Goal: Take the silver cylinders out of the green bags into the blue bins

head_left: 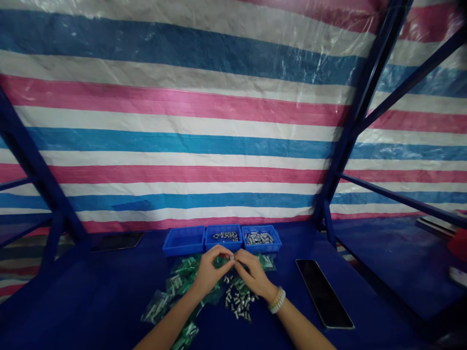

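Note:
My left hand (212, 269) and my right hand (254, 273) meet at the fingertips above the blue table. Pinched between them is a small silvery metal piece (232, 258), too small to name exactly. A loose pile of short metal screws (241, 301) lies just below my right hand. Under and beside my left hand spread several clear and green plastic bags (188, 272) with metal parts inside. Beyond my fingers, the middle blue bin (223, 246) holds small shiny parts, and the right blue bin (280, 241) holds short metal cylinders.
A blue bin (184, 239) with nothing visible in it stands left of the other two. One dark phone (324, 294) lies at the right; another dark flat device (117, 241) lies at the back left. Blue metal posts (341, 146) and a striped sheet (189, 146) bound the table.

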Motion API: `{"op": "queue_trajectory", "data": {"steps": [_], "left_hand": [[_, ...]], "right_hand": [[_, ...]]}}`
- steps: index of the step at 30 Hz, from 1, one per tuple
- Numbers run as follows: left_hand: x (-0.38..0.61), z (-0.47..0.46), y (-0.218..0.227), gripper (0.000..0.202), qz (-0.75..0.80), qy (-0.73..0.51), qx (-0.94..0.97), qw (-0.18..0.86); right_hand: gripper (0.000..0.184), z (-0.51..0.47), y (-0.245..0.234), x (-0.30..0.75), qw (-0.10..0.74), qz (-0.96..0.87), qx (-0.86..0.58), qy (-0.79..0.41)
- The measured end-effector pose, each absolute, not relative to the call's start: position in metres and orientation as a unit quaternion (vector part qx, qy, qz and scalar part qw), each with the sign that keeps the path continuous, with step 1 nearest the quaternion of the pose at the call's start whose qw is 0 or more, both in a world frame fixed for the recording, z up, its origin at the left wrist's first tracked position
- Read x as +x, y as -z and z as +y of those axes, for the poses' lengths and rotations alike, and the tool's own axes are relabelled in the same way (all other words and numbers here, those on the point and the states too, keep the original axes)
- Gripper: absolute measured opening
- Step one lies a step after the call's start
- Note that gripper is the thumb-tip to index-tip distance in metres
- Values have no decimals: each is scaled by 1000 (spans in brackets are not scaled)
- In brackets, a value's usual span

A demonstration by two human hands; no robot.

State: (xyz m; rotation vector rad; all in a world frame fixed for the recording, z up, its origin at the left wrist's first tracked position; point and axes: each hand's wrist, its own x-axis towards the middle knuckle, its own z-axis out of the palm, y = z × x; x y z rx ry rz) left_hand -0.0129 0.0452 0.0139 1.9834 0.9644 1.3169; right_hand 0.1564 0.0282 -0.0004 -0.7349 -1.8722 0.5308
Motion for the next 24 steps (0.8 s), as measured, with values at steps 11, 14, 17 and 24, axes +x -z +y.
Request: {"op": "queue_trajectory", "data": {"steps": [11,14,17,24], "left_hand": [[-30,94,-23,20,406,-366,832,95],[-36,68,-16,9,381,-223,891,108],[-37,49,-12,8,376,-149,907,117],[-34,50,2,15,382,-131,908,114]], "right_hand": [[18,45,9,171,560,-723,-367,-172],[18,45,11,170,562,-723,-365,-167],[17,42,11,167,560,-729,-360,-160],[15,41,11,165,553,-737,-355,-157]]}}
